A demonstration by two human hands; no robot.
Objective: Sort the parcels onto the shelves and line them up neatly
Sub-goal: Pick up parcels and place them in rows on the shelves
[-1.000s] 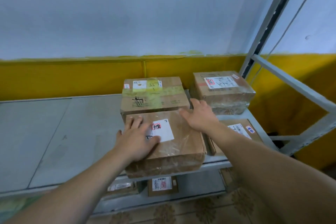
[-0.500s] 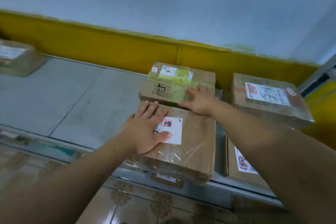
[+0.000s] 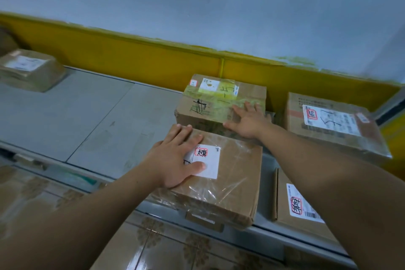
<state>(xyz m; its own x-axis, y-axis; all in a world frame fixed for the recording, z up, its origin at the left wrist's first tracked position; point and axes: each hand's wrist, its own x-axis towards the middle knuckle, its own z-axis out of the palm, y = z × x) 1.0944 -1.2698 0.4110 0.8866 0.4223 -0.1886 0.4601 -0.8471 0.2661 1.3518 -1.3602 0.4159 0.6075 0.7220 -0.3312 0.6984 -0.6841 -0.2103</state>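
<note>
Left hand rests flat on the tape-slick cardboard parcel, right hand splayed on the yellow-taped box, fingers straight; both boxes look stiff, likely light, best gripped by side edges

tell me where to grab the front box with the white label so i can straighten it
Take the front parcel by its left and right side walls, reaching in from the front. Its broad flat top gives nothing to pinch and the yellow-taped box crowds its back, but both sides stand free and its front overhangs the shelf.
</note>
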